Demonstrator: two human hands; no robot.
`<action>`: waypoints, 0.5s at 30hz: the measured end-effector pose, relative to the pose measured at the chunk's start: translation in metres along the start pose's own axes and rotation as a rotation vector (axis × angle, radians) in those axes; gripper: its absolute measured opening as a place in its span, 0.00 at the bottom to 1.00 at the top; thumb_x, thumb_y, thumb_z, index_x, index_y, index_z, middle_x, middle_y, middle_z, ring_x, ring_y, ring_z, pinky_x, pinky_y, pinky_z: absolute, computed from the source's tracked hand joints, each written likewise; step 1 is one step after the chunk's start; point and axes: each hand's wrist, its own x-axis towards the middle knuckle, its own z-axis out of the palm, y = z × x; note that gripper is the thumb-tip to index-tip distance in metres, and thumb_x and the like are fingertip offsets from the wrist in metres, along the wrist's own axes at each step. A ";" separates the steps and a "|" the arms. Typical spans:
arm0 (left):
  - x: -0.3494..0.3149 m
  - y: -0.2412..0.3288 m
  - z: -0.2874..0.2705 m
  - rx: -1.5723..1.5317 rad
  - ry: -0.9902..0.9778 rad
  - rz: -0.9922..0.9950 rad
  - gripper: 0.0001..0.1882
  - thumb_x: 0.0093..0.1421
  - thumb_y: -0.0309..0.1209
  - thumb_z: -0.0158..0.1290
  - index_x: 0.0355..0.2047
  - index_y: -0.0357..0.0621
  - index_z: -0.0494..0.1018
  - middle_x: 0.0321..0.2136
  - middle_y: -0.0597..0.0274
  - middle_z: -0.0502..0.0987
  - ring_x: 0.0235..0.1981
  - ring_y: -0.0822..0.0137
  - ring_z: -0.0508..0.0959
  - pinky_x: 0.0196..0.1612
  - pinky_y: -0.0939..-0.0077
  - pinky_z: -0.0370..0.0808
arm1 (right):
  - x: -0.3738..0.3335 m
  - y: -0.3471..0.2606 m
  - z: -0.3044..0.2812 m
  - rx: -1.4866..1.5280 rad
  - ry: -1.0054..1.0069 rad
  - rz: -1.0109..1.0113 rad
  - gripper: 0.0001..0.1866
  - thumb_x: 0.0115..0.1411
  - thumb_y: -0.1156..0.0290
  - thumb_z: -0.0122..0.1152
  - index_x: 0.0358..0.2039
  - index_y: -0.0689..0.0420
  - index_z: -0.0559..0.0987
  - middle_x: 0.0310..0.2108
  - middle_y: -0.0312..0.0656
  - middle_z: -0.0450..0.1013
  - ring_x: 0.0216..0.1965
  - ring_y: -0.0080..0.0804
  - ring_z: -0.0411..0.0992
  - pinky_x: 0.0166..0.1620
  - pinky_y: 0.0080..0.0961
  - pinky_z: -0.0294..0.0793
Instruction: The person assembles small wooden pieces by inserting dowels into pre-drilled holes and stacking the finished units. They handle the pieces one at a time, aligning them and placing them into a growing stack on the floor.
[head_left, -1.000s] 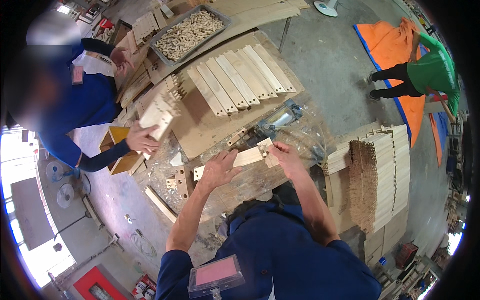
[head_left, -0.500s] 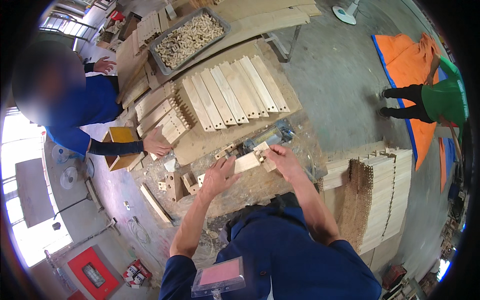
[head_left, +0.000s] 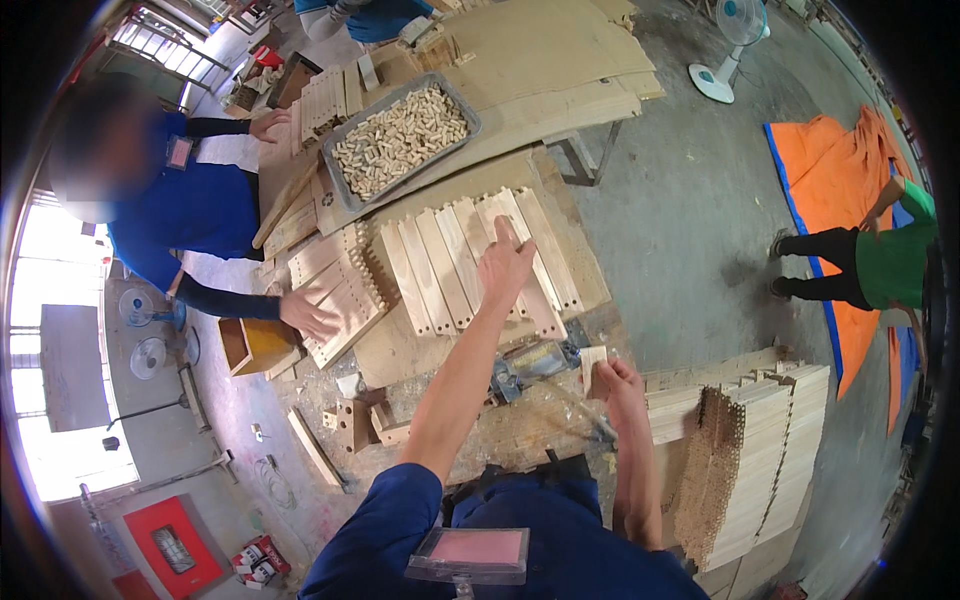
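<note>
My left hand (head_left: 507,265) is stretched out over a row of pale wooden slats with holes near their ends. Its index finger points away from me, and the hand grips one wooden slat (head_left: 543,312), whose near end sticks out beyond its neighbours. Beside it lie the other slats (head_left: 437,270). Close to the bench's right edge, my right hand (head_left: 624,395) pinches a small pale wooden block (head_left: 594,368) between thumb and fingers. A metal clamp-like tool (head_left: 535,362) rests on the bench between my forearms.
A grey tray of wooden dowels (head_left: 400,140) stands beyond the slats. At left, a co-worker's hand (head_left: 310,315) touches boards with pegs (head_left: 345,300). Drilled blocks (head_left: 352,425) lie near me. Stacked slats (head_left: 765,450) stand at right. A fan (head_left: 715,80) is on the floor.
My left hand has left the wooden piece it held near my right hand and moved forward onto the slats. My right hand has moved right and nearer me, still holding the block.
</note>
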 end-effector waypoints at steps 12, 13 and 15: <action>-0.008 -0.166 -0.045 0.145 0.441 0.015 0.21 0.60 0.38 0.54 0.49 0.36 0.71 0.49 0.42 0.72 0.49 0.44 0.73 0.51 0.51 0.72 | -0.004 0.023 0.014 0.017 0.041 0.040 0.10 0.65 0.68 0.58 0.41 0.61 0.79 0.35 0.41 0.79 0.35 0.31 0.79 0.39 0.27 0.79; -0.018 -0.206 -0.066 0.176 0.496 -0.034 0.22 0.59 0.37 0.55 0.49 0.36 0.71 0.50 0.42 0.72 0.50 0.44 0.72 0.53 0.52 0.70 | -0.007 0.024 0.016 0.010 -0.002 0.034 0.10 0.65 0.68 0.59 0.42 0.61 0.79 0.36 0.41 0.79 0.36 0.33 0.80 0.40 0.28 0.80; -0.040 -0.266 -0.100 0.160 0.473 -0.296 0.26 0.56 0.35 0.59 0.52 0.36 0.68 0.49 0.44 0.72 0.51 0.46 0.71 0.55 0.52 0.67 | -0.013 0.030 0.016 -0.001 0.039 0.039 0.11 0.65 0.68 0.58 0.43 0.61 0.78 0.36 0.41 0.79 0.36 0.33 0.80 0.40 0.27 0.80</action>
